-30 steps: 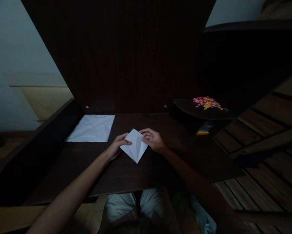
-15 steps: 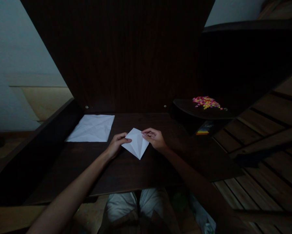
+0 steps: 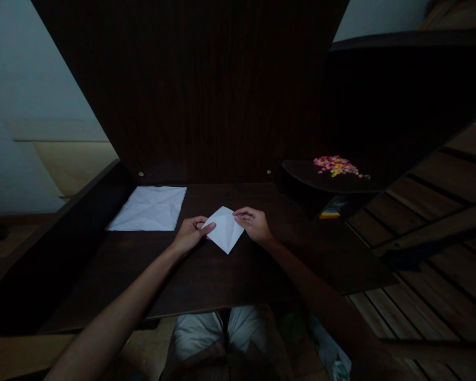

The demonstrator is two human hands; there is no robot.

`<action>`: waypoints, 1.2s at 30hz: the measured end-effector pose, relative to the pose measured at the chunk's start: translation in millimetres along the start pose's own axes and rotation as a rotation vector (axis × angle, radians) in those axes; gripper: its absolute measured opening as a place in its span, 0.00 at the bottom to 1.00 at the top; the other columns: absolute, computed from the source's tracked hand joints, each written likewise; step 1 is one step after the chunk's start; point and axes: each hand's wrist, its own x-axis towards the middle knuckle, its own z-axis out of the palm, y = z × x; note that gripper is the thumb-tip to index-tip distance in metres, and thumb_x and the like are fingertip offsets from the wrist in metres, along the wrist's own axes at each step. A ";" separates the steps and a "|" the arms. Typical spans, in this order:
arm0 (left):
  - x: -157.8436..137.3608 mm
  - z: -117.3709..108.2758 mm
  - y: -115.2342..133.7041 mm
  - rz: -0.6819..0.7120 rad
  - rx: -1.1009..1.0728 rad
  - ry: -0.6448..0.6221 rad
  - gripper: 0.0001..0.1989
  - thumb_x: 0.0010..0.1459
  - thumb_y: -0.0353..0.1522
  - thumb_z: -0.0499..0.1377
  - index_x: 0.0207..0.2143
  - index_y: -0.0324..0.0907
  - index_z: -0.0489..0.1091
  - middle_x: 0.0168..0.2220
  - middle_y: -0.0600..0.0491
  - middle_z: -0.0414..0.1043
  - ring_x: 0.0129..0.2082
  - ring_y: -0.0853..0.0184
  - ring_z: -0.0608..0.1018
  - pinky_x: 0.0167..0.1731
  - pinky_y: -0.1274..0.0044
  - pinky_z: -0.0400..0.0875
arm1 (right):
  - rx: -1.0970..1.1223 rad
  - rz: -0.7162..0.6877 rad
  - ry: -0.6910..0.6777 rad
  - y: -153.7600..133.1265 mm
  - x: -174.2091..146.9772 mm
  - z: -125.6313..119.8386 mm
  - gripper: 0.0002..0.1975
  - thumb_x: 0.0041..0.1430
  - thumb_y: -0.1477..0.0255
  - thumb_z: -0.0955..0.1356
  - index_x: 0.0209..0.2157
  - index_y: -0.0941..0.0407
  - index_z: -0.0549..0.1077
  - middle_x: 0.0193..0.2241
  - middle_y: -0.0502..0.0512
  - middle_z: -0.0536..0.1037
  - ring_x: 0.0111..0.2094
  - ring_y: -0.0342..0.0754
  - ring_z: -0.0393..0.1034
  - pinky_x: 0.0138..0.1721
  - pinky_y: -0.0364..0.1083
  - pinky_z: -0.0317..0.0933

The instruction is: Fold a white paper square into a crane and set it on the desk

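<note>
A folded white sheet of paper (image 3: pixel 223 228), diamond-shaped with one corner pointing toward me, is held between both hands above the dark desk. My left hand (image 3: pixel 190 233) grips its left corner, the thumb lying on top and the fingers behind. At the right corner my right hand (image 3: pixel 254 223) pinches the edge between thumb and fingers. Faint creases run across the paper's face. Off to the left, a flat stack of creased white paper (image 3: pixel 148 209) lies on the desk, apart from my hands.
The dark wooden desk (image 3: pixel 206 286) has a raised side panel (image 3: pixel 55 238) at left and a tall back panel (image 3: pixel 206 95). On a small rounded shelf (image 3: pixel 301 174) at right lies a heap of small colourful pieces (image 3: pixel 337 165). Wooden slats (image 3: pixel 424 307) stand beyond the right side.
The folded paper has tilted and shifted slightly; its near corner sits a little farther from me, and the creases show less strongly. Both hands keep their hold.
</note>
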 end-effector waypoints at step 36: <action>-1.8 -21.7 6.2 0.502 0.952 -0.441 0.30 0.45 0.48 0.66 0.49 0.43 0.73 0.57 0.45 0.65 0.58 0.56 0.68 0.59 0.70 0.59 | -0.635 -0.312 -0.583 -1.1 -10.6 -8.7 0.12 0.51 0.71 0.71 0.40 0.53 0.79 0.47 0.57 0.77 0.54 0.54 0.67 0.62 0.59 0.51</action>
